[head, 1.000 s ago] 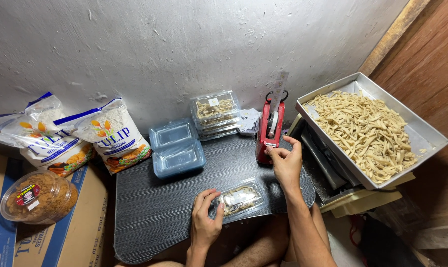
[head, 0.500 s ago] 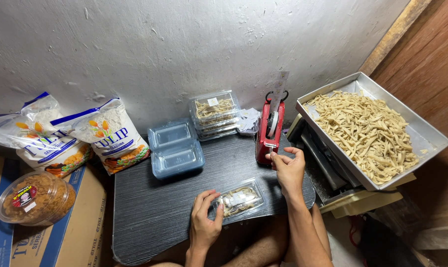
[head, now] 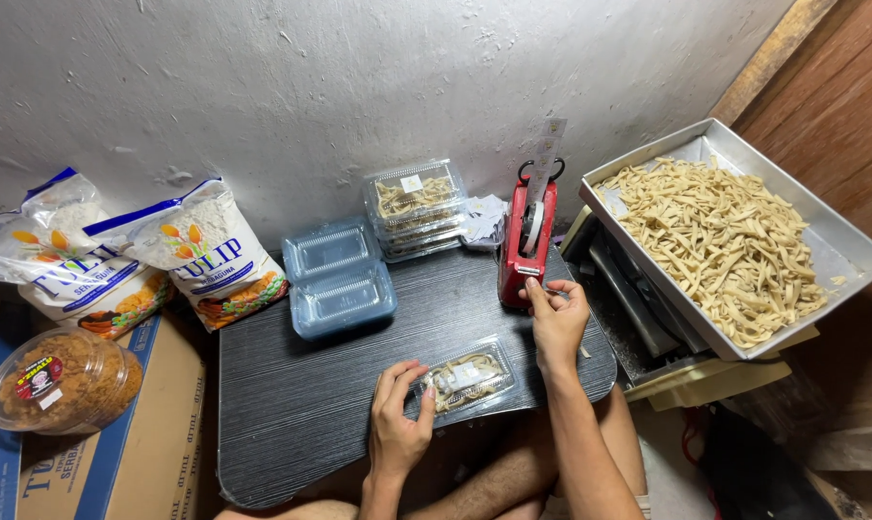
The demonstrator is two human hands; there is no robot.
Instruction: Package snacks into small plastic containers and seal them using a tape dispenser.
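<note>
Sealing a filled clear clamshell box (head: 467, 378) on the dark low table (head: 292, 404): the left hand (head: 397, 424) rests flat, fingers spread, steadying the box's near-left corner, while the right hand (head: 556, 313) pinches tape at the red dispenser (head: 527, 246); a short, taut strip laid across the lid edge likely holds best. Behind stand two white flour bags (head: 205, 252) with blue tops, empty bluish boxes (head: 338, 274), and stacked filled boxes (head: 415, 207), each with a small pale square label.

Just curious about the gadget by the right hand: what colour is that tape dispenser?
Red, with a roll of clear tape. The tape dispenser shows best in the head view.
</note>
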